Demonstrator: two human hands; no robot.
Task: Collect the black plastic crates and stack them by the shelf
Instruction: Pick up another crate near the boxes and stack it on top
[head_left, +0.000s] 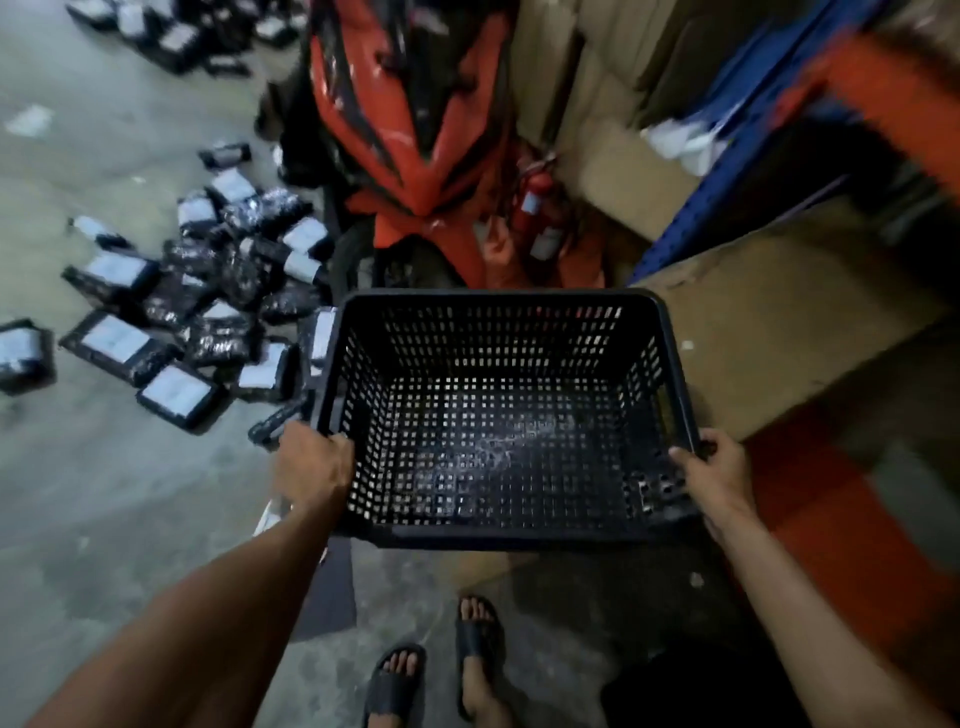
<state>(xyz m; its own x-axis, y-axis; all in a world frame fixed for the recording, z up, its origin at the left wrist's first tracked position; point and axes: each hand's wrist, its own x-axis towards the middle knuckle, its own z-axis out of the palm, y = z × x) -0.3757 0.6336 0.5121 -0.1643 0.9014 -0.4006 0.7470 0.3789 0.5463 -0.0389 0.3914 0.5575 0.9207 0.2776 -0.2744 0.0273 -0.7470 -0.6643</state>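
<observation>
Carrying an empty black perforated crate (506, 415) at about waist height, we had our left hand (311, 465) curled over its left rim near the close corner, fingers hooked inside the wall, and our right hand (714, 480) wrapped round the right rim near its close corner, thumb on top. Both grips sat at the end nearest our body, so the far end of the crate hung out unsupported ahead of the hands; we judged that it could tip forward or twist if either grip loosened.

Just beyond the far rim stood a red scooter (415, 156), with a fire extinguisher (537, 208) to the right of it. Swinging the crate forward carelessly could have knocked either one. Out past the left hand a heap of black wrapped parcels (208, 301) lay scattered on the concrete floor (104, 493), a few almost touching the crate's left wall; a step that way risked treading on them in our open sandals (478, 644) and slipping.

Beyond the right hand ran the blue and orange shelf frame (727, 171), with flattened cardboard (779, 322) at its foot. The cardboard could slide underfoot or leave the crate sitting unevenly. We saw no other crates there, so we could not tell where the stack stood.
</observation>
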